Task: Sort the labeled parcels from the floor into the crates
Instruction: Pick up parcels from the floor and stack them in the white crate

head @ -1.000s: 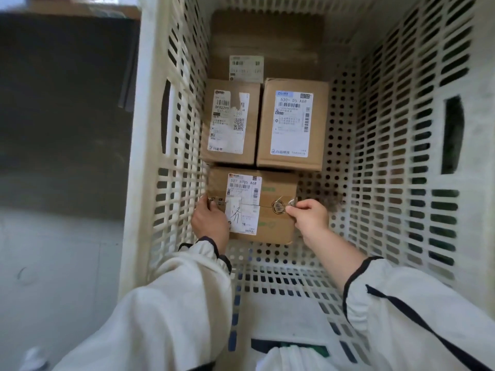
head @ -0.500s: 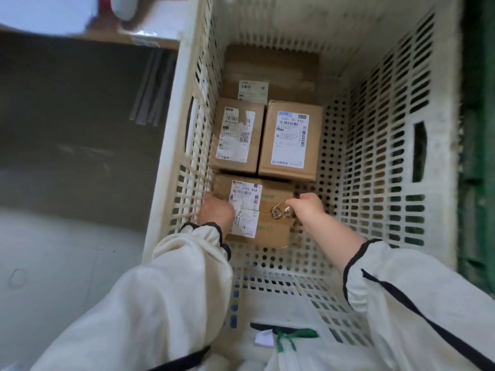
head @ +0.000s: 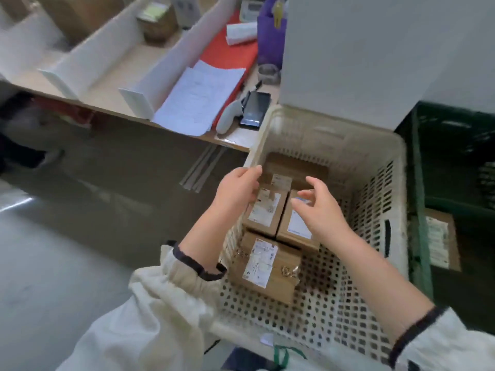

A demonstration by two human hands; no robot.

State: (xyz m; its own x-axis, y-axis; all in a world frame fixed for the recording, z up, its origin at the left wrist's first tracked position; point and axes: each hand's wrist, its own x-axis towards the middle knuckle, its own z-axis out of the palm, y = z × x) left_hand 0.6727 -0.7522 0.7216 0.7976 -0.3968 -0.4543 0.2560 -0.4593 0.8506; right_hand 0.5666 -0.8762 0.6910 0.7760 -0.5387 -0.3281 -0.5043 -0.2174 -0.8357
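Note:
A cream perforated crate [head: 385, 210] stands in front of me with several brown labeled parcels lying flat inside. The nearest parcel [head: 270, 274] rests on the crate floor by the left wall. Behind it lie two parcels side by side, one on the left [head: 263, 218] and one on the right [head: 296, 228], and a further parcel [head: 294, 167] sits at the back. My left hand [head: 237, 187] hovers above the crate's left rim, fingers apart, holding nothing. My right hand [head: 320, 207] hangs over the two middle parcels, fingers spread and empty.
A dark green crate [head: 455, 162] at the right holds another labeled parcel [head: 439, 242]. A wooden counter [head: 235, 139] at the back carries white dividers, papers [head: 198, 100], a phone [head: 255, 108] and a scanner. A large white box [head: 375, 54] stands behind the cream crate. Grey floor lies to the left.
Both hands let go of the nearest parcel, which now lies in the crate, and rose above it. The view lifted and now takes in the counter.

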